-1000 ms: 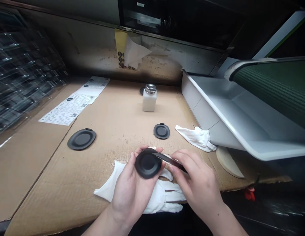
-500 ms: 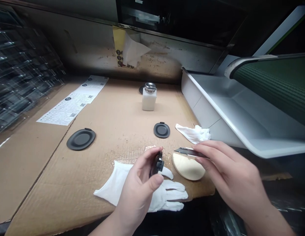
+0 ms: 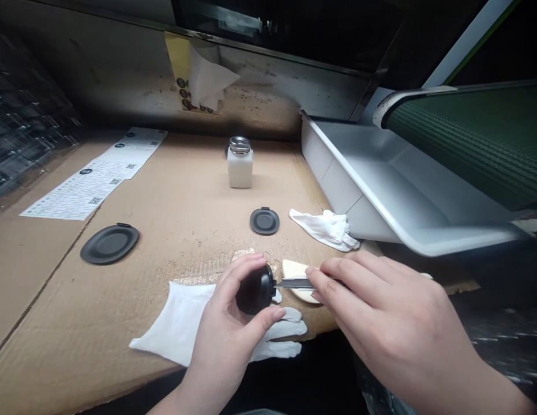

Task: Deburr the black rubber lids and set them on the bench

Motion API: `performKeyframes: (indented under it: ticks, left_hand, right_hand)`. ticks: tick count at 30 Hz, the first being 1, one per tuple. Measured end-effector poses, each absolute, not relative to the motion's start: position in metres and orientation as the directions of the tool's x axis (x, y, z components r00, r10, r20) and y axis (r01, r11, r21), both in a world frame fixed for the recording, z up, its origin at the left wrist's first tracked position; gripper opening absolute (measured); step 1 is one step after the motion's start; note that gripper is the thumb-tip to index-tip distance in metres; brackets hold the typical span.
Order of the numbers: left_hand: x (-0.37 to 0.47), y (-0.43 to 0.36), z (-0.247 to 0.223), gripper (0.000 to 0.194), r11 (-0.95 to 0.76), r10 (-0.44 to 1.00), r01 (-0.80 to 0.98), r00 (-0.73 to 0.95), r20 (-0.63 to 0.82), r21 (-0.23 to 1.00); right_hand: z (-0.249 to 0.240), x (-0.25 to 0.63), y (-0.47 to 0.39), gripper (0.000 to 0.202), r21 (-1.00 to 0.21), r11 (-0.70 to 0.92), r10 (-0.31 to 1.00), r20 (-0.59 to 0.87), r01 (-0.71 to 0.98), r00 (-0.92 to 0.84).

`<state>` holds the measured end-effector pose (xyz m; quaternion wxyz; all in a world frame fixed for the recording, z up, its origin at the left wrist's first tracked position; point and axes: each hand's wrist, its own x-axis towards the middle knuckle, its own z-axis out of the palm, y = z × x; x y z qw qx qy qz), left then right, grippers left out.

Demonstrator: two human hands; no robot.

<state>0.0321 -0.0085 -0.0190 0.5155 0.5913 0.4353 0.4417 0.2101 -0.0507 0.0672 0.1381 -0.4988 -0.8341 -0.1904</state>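
My left hand (image 3: 227, 331) grips a small round black plastic part (image 3: 255, 290) by its edge, its glossy face turned partly toward me. A little tab juts from the part's right side. In my right hand (image 3: 380, 305) is a utility knife (image 3: 296, 283), its blade pointing left with the tip at that tab; whether it touches, I cannot tell. Under my left hand lies a white glove (image 3: 168, 323). A round cream pad (image 3: 294, 270) sits beneath the knife, partly hidden by my right hand.
Two dark round lids, one nearer the middle (image 3: 265, 221) and one at left (image 3: 109, 244), lie on the cardboard (image 3: 186, 219). Behind them stands a white pump bottle (image 3: 240, 167). A crumpled white glove (image 3: 326, 229) rests by a grey bin (image 3: 355, 196). Printed sheets (image 3: 95, 178) are at left.
My left hand has turned the black part so its face shows. My right hand has brought the knife left and slightly down, up to the part's tab. The view has shifted right.
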Motion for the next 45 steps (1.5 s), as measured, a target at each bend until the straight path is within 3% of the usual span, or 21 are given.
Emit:
performKeyframes:
  ticks: [9,23,29,35,37,41,45]
  left_hand:
    - [0.034,-0.01,-0.018,0.043,-0.064,0.977,0.046,0.206,0.053,0.997]
    - [0.036,-0.01,-0.019,0.044,-0.047,0.979,0.014,0.197,0.043,0.999]
    - [0.038,-0.008,-0.019,0.043,-0.019,0.984,-0.05,0.174,0.027,0.999]
    - [0.035,-0.011,-0.017,0.031,0.032,0.976,-0.227,0.215,0.018,0.973]
    - [0.034,-0.013,-0.016,0.029,0.071,0.975,-0.337,0.223,0.007,0.939]
    - [0.034,-0.015,-0.012,0.04,0.212,0.958,-0.504,0.277,-0.076,0.837]
    - [0.033,-0.015,-0.005,0.043,0.301,0.926,-0.427,0.344,-0.154,0.853]
  right_hand:
    - [0.068,0.208,-0.048,0.026,0.229,0.442,0.777,0.385,0.867,-0.497]
    - [0.072,0.209,-0.047,0.024,0.194,0.459,0.776,0.387,0.867,-0.498]
    - [0.062,0.227,-0.038,0.019,0.06,0.255,0.859,0.444,0.965,-0.255]
    - [0.012,0.237,-0.017,0.013,-0.128,0.101,0.978,0.194,0.987,-0.075]
    - [0.0,0.235,-0.012,0.013,-0.136,0.088,0.978,0.2,0.987,-0.059]
    - [0.005,0.218,-0.015,0.023,-0.213,0.281,0.892,0.419,0.936,-0.172]
    - [0.03,0.192,-0.024,0.023,-0.23,0.598,0.735,0.539,0.768,-0.411]
